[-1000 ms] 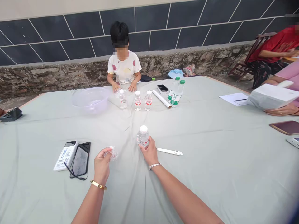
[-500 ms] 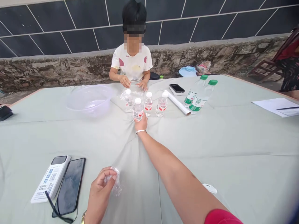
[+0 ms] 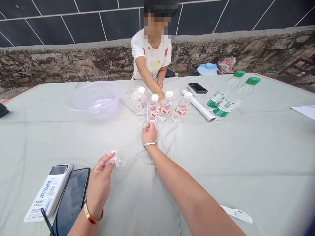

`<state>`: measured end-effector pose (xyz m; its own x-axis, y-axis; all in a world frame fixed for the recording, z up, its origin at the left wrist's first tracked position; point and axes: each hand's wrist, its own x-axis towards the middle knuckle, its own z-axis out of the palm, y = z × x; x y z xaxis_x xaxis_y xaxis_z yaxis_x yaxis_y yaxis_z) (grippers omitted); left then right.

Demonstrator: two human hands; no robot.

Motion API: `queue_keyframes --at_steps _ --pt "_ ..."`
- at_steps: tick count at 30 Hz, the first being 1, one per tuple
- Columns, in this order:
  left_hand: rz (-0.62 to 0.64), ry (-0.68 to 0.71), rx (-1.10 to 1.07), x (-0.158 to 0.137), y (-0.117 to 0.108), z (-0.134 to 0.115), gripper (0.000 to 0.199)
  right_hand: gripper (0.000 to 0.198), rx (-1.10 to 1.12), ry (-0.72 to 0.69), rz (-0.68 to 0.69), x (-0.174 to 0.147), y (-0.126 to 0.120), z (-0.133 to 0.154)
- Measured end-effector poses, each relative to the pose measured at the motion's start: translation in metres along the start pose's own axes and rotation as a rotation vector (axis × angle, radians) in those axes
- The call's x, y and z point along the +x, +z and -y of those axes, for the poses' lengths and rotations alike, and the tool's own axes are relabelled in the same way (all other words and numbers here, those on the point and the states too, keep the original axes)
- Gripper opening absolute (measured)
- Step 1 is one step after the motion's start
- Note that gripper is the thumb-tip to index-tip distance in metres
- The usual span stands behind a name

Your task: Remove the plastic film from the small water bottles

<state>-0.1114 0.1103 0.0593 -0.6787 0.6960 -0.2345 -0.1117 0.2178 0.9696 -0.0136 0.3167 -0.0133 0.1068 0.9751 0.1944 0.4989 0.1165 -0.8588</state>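
Note:
Crumpled clear plastic wrap is pinched between the thumb and fingers of my left hand, above the cloth. My right hand is just in front of a small clear water bottle with a white cap; its fingers are curled in with nothing visible in them. Three similar bottles stand beside that one: one on the left, one close on its right and one farther right. Across the table, a person's hand reaches behind the bottles, partly hidden by them.
A translucent basin stands at the left. Farther right lie a white roll, a phone and two green-capped bottles. A power bank and a phone are near left; a white tool is near right.
My right hand has let go of the small bottle, which now stands in the row, and drawn back. The other person has reached an arm toward the bottles. My left hand moved slightly up and left.

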Motion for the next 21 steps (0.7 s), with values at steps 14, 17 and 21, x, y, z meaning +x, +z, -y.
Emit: queue_keyframes --at_steps 14,17,21 --pt "-0.125 0.304 -0.087 0.170 0.029 -0.133 0.053 0.031 -0.215 -0.216 0.347 -0.012 -0.003 0.004" --pt "-0.145 0.228 0.013 0.194 0.038 -0.150 0.074 0.049 -0.098 -0.216 0.296 -0.007 0.007 0.010" --pt "-0.057 0.382 0.107 0.138 0.035 -0.110 0.059 0.069 0.038 -0.096 0.185 0.014 0.034 0.027"
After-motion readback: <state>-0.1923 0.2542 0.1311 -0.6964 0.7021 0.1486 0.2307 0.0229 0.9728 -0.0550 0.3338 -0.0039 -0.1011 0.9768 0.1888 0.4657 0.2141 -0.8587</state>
